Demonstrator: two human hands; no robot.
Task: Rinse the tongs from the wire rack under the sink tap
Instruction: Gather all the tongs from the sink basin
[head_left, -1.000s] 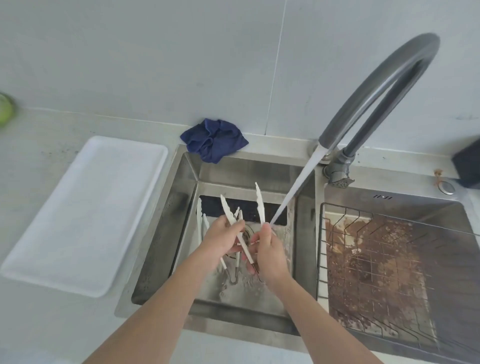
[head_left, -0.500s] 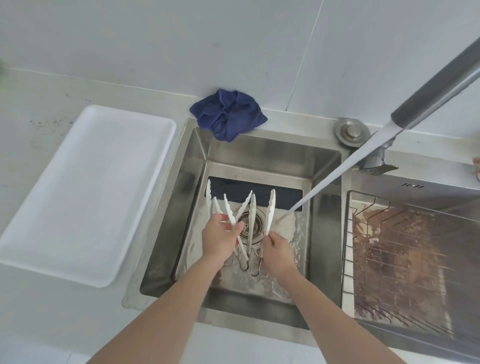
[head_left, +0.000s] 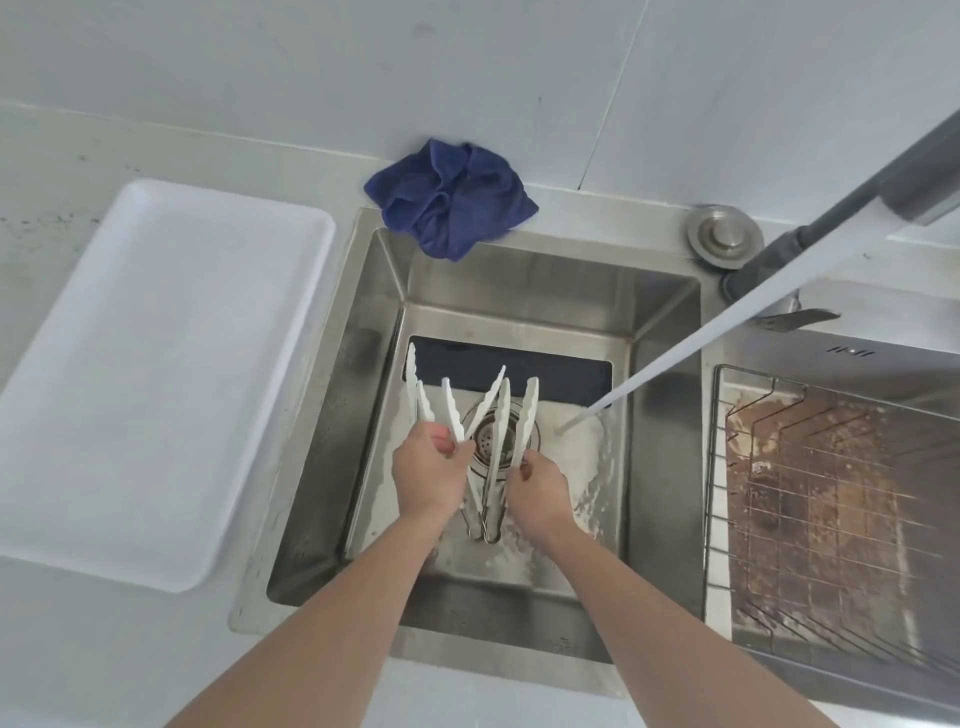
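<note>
Sink (head_left: 670, 364) at centre: both hands, left (head_left: 428, 475) and right (head_left: 540, 491), clutch tongs (head_left: 501, 421); stream (head_left: 727, 332) lands beside them; cloth (head_left: 449, 197) above, tray (head_left: 156, 374) left.

head view, looking down steeply

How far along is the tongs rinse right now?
Done: tongs are off the wire rack and tap is running. In hand: left hand and right hand grip them over the drain. Left: the stream lands beside them, so bring them under it.
</note>
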